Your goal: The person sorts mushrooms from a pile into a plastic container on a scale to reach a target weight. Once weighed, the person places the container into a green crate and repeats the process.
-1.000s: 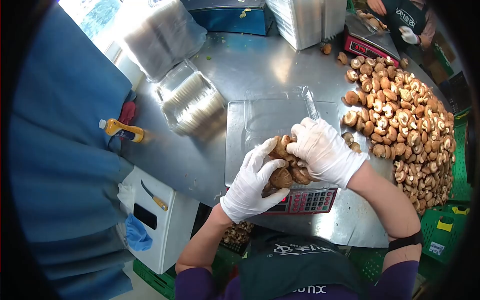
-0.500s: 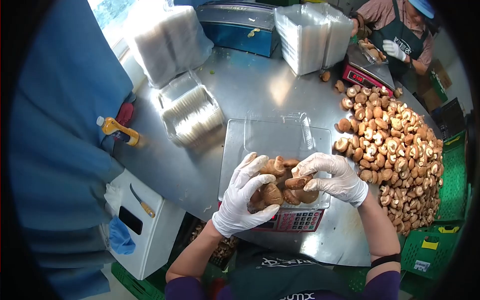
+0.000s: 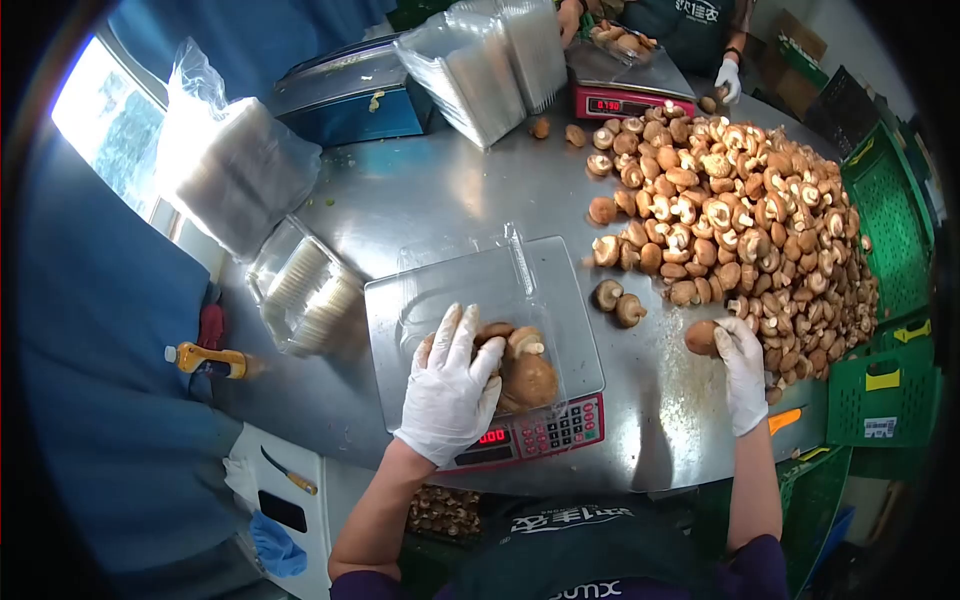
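Observation:
My left hand (image 3: 447,385), in a white glove, lies over mushrooms (image 3: 528,380) in a clear plastic tray on the scale (image 3: 580,350). Its fingers are stretched out, and the palm side is hidden. At the near edge of the big mushroom pile (image 3: 745,215), my gloved right hand (image 3: 738,365) has its fingers closed on a brown mushroom (image 3: 701,338). Two loose mushrooms (image 3: 618,302) sit between the scale and the pile. The tray's clear lid stands open toward the back.
Stacked clear trays (image 3: 485,70) stand at the back. Bagged trays (image 3: 235,175) and a box of lids (image 3: 305,290) are at the left, near an orange bottle (image 3: 212,361). A co-worker's gloved hand (image 3: 728,80) is beside a second scale (image 3: 625,85). Green crates (image 3: 885,235) line the right.
My right hand has left the tray and moved right to the pile's edge, where it holds a mushroom. My left hand has flattened over the tray. The view has turned to the right.

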The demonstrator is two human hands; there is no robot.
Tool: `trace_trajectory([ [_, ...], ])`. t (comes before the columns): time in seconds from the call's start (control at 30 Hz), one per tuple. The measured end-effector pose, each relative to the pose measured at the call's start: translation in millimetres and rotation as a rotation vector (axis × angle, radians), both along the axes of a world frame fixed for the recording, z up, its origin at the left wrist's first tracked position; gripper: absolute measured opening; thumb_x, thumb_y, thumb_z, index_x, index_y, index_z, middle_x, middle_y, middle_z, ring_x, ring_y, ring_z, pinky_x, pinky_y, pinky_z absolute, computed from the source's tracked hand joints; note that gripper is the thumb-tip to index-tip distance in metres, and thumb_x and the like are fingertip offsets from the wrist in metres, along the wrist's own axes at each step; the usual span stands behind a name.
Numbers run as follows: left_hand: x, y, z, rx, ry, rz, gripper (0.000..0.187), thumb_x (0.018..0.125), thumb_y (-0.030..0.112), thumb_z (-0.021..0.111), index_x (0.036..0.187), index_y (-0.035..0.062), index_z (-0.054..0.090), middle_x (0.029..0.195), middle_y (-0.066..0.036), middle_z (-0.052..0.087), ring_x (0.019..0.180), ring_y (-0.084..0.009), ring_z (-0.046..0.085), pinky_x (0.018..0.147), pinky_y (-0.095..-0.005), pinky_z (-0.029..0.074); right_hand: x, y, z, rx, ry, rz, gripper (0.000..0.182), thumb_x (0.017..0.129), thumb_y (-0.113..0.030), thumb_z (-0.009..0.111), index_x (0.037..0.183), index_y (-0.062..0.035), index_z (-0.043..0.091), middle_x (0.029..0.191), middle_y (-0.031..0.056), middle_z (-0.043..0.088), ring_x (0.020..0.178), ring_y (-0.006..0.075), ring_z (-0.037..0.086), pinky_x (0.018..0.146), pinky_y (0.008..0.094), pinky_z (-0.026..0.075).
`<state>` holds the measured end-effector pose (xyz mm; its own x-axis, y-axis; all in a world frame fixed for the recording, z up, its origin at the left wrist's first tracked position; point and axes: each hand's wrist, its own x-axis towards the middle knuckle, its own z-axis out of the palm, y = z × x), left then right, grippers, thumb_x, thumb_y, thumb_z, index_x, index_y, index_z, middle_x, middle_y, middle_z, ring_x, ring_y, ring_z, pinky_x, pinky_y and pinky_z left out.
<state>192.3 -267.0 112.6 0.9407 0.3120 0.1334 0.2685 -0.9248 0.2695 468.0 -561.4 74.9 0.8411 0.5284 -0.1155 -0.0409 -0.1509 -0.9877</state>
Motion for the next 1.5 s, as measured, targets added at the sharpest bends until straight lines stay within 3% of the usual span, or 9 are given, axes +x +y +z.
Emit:
trace_trajectory([
  [0.2, -5.2, 11.6, 16.3, -0.452, -0.191, 0.013, 0.071, 0.088, 0.006, 0.064, 0.154, 0.0048, 0.035, 0.153, -0.034, 0.035, 0.144, -0.0500, 0.033, 0.118, -0.0489, 0.031, -46.0, -16.2, -11.3, 0.022, 0.152, -0.125, 0.016, 0.102, -0.019, 0.063, 0.105, -0.0039, 0.064, 0.098, 0.0003, 0.061, 0.091, 0.0099, 0.056, 0.086, 0.0268, 0.047],
  [0.4, -49.9, 39.3, 52.6, -0.475, -0.615, 0.472, 0.055, 0.095, -0.002, 0.057, 0.148, -0.0016, 0.044, 0.145, -0.016, 0.053, 0.137, -0.0253, 0.049, 0.116, -0.0383, 0.035, -144.6, 58.5, 39.8, -0.058, 0.168, 0.811, 0.020, 0.095, -0.018, 0.069, 0.111, -0.0070, 0.072, 0.103, 0.0096, 0.073, 0.104, 0.0209, 0.068, 0.093, 0.0328, 0.053],
  [0.47, -72.0, 43.0, 63.1, -0.477, -0.660, 0.536, 0.056, 0.095, 0.002, 0.061, 0.149, 0.0009, 0.045, 0.147, -0.013, 0.053, 0.138, -0.0230, 0.048, 0.116, -0.0368, 0.034, -176.6, 75.6, 26.2, 0.025, -0.146, 1.246, 0.048, 0.098, -0.035, 0.064, 0.140, -0.0119, 0.057, 0.134, 0.0195, 0.060, 0.112, 0.0396, 0.065, 0.100, 0.0417, 0.052],
  [0.57, -112.8, 45.3, 83.1, -0.299, -0.645, 0.669, 0.050, 0.098, 0.005, 0.060, 0.147, 0.0036, 0.050, 0.145, -0.010, 0.055, 0.132, -0.0188, 0.051, 0.112, -0.0338, 0.035, -186.3, 83.1, 29.1, -0.174, -0.220, 1.472, 0.053, 0.098, -0.040, 0.062, 0.142, -0.0113, 0.053, 0.143, 0.0189, 0.054, 0.123, 0.0383, 0.060, 0.102, 0.0434, 0.050],
  [0.77, -157.7, 37.3, 90.5, -0.364, -0.794, 0.829, 0.035, 0.101, 0.007, 0.059, 0.136, 0.0005, 0.058, 0.128, -0.007, 0.063, 0.117, -0.0144, 0.059, 0.104, -0.0292, 0.044, -139.7, 56.7, 9.3, -0.253, 0.031, 1.258, 0.041, 0.095, -0.023, 0.068, 0.134, -0.0082, 0.062, 0.126, 0.0150, 0.068, 0.116, 0.0299, 0.066, 0.098, 0.0364, 0.053],
  [0.93, -97.5, 24.8, 51.9, -0.327, -0.544, 0.598, 0.029, 0.099, 0.003, 0.060, 0.127, 0.0009, 0.064, 0.111, -0.004, 0.068, 0.102, -0.0100, 0.062, 0.091, -0.0262, 0.050, -122.0, 48.1, 17.5, -0.314, 0.293, 1.039, 0.036, 0.095, -0.006, 0.065, 0.131, -0.0018, 0.064, 0.119, 0.0109, 0.070, 0.109, 0.0172, 0.067, 0.095, 0.0304, 0.053],
  [1.03, -45.6, 11.0, 32.9, -0.231, -0.350, 0.470, 0.037, 0.088, 0.018, 0.072, 0.123, 0.0074, 0.065, 0.101, -0.014, 0.067, 0.097, -0.0332, 0.062, 0.088, -0.0429, 0.050, -116.7, 45.4, 20.2, -0.286, 0.294, 0.967, 0.032, 0.097, -0.005, 0.064, 0.129, -0.0003, 0.065, 0.116, 0.0100, 0.071, 0.107, 0.0161, 0.067, 0.094, 0.0307, 0.053],
  [1.17, -8.6, 10.7, -12.3, -0.107, -0.264, 0.273, 0.050, 0.082, 0.020, 0.076, 0.128, 0.0109, 0.060, 0.110, -0.012, 0.065, 0.108, -0.0358, 0.057, 0.097, -0.0455, 0.042, -112.1, 40.7, 19.7, -0.243, 0.219, 0.910, 0.030, 0.098, -0.008, 0.064, 0.127, -0.0030, 0.066, 0.115, 0.0106, 0.073, 0.106, 0.0155, 0.069, 0.093, 0.0300, 0.054],
  [1.5, -28.7, -21.2, 18.6, 0.207, -0.136, 0.085, 0.053, 0.071, -0.004, 0.066, 0.122, 0.0080, 0.068, 0.124, -0.014, 0.054, 0.109, -0.0329, 0.056, 0.091, -0.0424, 0.046, -51.5, 15.0, -36.0, -0.210, 0.265, 0.397, 0.024, 0.102, -0.010, 0.059, 0.124, -0.0040, 0.066, 0.108, 0.0010, 0.070, 0.099, 0.0077, 0.063, 0.090, 0.0257, 0.052],
])
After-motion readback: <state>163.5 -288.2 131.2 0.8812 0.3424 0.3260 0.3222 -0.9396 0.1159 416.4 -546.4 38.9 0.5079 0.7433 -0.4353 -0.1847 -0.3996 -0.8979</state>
